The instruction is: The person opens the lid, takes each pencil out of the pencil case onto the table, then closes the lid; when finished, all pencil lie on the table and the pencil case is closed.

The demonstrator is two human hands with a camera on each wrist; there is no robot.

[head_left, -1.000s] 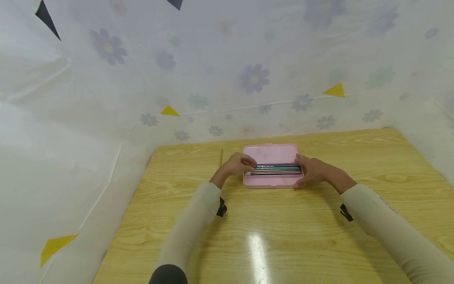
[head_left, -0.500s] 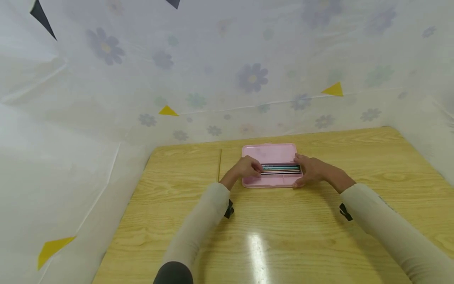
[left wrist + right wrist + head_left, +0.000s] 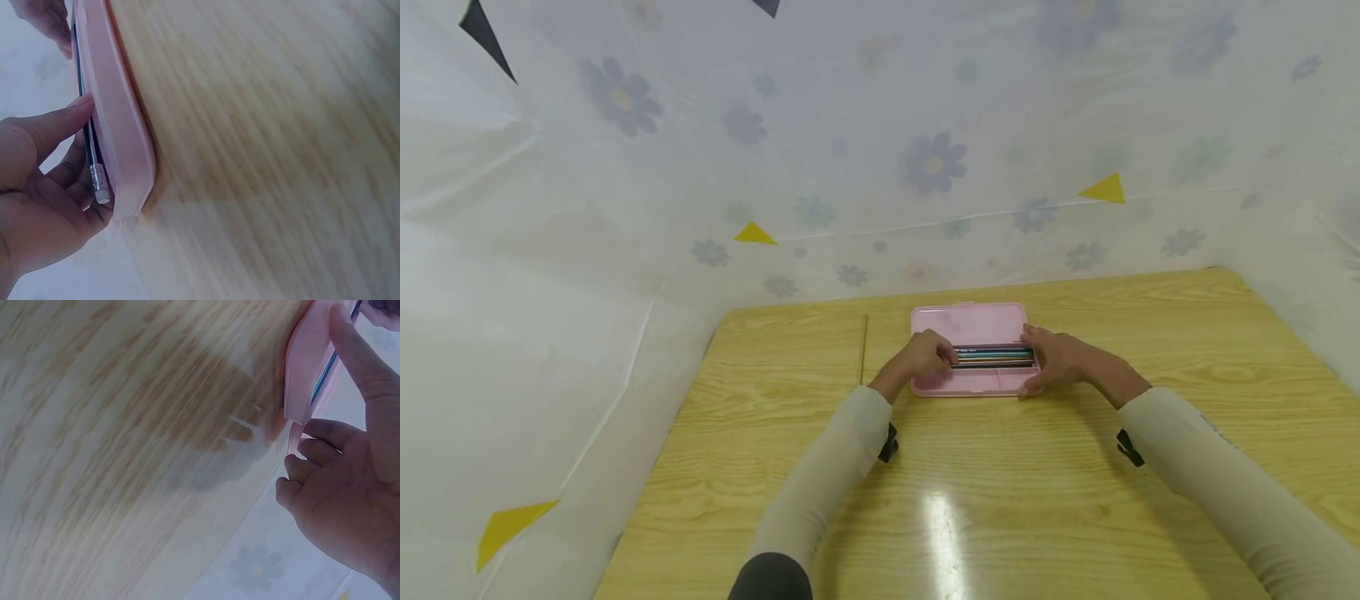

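Wood-grain tabletop (image 3: 1000,467) carries an open pink pencil case (image 3: 973,323) whose pencils (image 3: 996,358) lie left to right, the left hand (image 3: 921,354) curled on their eraser ends and the right hand (image 3: 1056,360) pressing straight fingers (image 3: 353,347) against the opposite end.

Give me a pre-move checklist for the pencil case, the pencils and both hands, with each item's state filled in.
1. Pink pencil case lies open and flat on the wooden table: ok.
2. Pencils lie lengthwise inside the tray, none sticking out over the rim: ok.
3. Left hand has fingers on the pencils' eraser ends: ok.
4. Right hand steadies the case's right end, thumb at the front edge: ok.
5. Pencil ends evenly lined up: cannot tell.
6. Lid free to fold over the tray: cannot tell.
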